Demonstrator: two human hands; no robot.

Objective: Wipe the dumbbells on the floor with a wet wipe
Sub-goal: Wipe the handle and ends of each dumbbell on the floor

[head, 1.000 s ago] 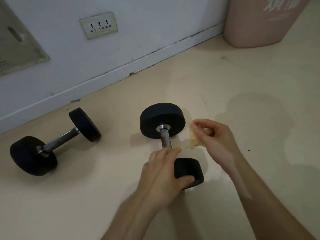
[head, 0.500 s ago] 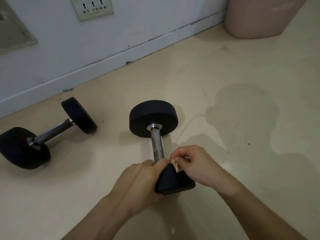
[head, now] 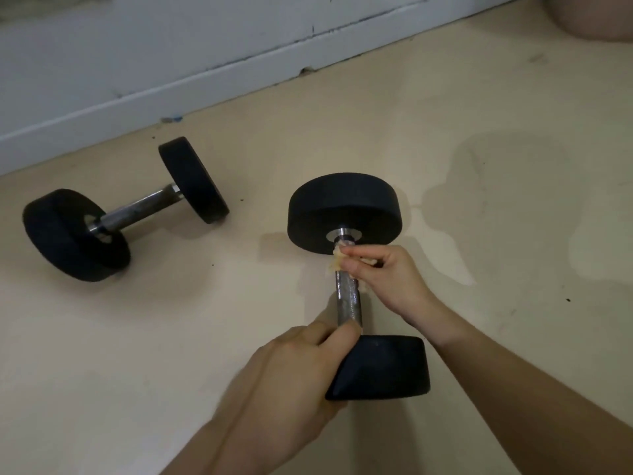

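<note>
A black dumbbell with a steel handle lies on the beige floor in front of me, pointing away. My left hand grips the near end of its handle beside the near black weight. My right hand pinches a crumpled yellowish wet wipe against the far end of the handle, just below the far weight. A second black dumbbell lies untouched to the left.
A white wall with a skirting board runs across the back. A pinkish bin stands at the top right corner. Damp patches mark the floor to the right of the dumbbell.
My right hand slid the wipe from the near end of the handle up to the far end. The view has tilted down and closer; my left hand keeps its grip.
</note>
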